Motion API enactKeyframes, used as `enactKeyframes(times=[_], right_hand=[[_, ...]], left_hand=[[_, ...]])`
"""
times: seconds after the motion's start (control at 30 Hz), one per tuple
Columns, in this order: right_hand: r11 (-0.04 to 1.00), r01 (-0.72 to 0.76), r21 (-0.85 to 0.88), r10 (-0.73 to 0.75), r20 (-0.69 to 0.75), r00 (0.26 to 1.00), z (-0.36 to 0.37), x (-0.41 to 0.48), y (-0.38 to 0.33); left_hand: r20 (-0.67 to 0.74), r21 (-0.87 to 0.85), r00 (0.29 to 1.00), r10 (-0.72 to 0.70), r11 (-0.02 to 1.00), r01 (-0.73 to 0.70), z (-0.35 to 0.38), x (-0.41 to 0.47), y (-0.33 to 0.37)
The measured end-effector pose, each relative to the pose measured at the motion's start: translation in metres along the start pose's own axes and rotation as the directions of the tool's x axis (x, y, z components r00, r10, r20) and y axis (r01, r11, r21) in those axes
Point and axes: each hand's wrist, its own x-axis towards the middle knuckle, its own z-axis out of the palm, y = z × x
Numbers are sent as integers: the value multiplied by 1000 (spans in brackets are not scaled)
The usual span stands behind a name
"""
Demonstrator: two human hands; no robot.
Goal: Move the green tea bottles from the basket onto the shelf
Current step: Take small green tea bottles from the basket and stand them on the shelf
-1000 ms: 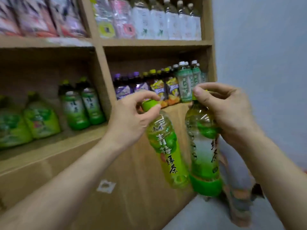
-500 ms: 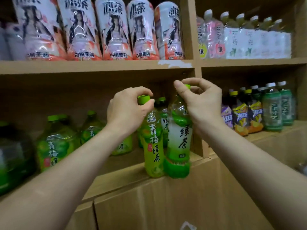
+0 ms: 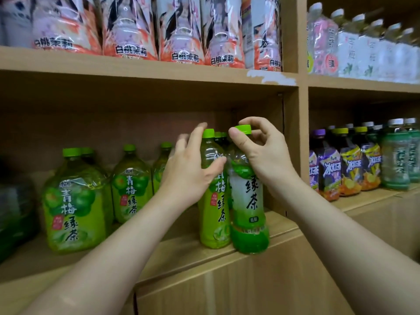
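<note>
Two green tea bottles stand upright side by side at the front edge of the wooden shelf (image 3: 175, 251). The yellow-green plum tea bottle (image 3: 214, 214) is on the left. My left hand (image 3: 188, 176) wraps its shoulder, thumb across the front, fingers blurred behind the neck. The darker green tea bottle (image 3: 250, 212) is on the right, its base partly over the shelf edge. My right hand (image 3: 266, 155) pinches its green cap from above. More small green-capped bottles stand just behind them. No basket is in view.
Large plum green tea bottles (image 3: 72, 201) fill the left of the same shelf. A vertical divider (image 3: 302, 133) stands close on the right, with purple, yellow and green bottles (image 3: 350, 167) beyond it. Pink peach-tea bottles (image 3: 177, 30) line the shelf above.
Both bottles have come down from hanging in front of the shelf to standing on its front edge. My left hand has slid from the cap to the bottle's shoulder.
</note>
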Motion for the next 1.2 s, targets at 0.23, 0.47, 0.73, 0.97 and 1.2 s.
enactKeyframes(times=[0.23,0.47,0.73,0.97,1.2], right_hand=[[968,-249,-45,251,282,926,-32,-71,12],[948,-86,-307,127,117,985,-10,-100,46],[852,-146,-502,158,-18,987,-23,-72,76],[772,-198,-604,248,-2,969,-20,-35,101],[680,-294,-671,384,-16,923,-7,-15,109]], left_hand=[[102,-277,988,-112,951,137,6,-39,-12],[321,-237,923,-212,926,295,38,-69,-33],[300,-126,902,-311,924,360,61,-44,-40],[288,-35,897,-335,932,360,91,-22,-32],[234,40,883,-406,912,408,109,-12,-33]])
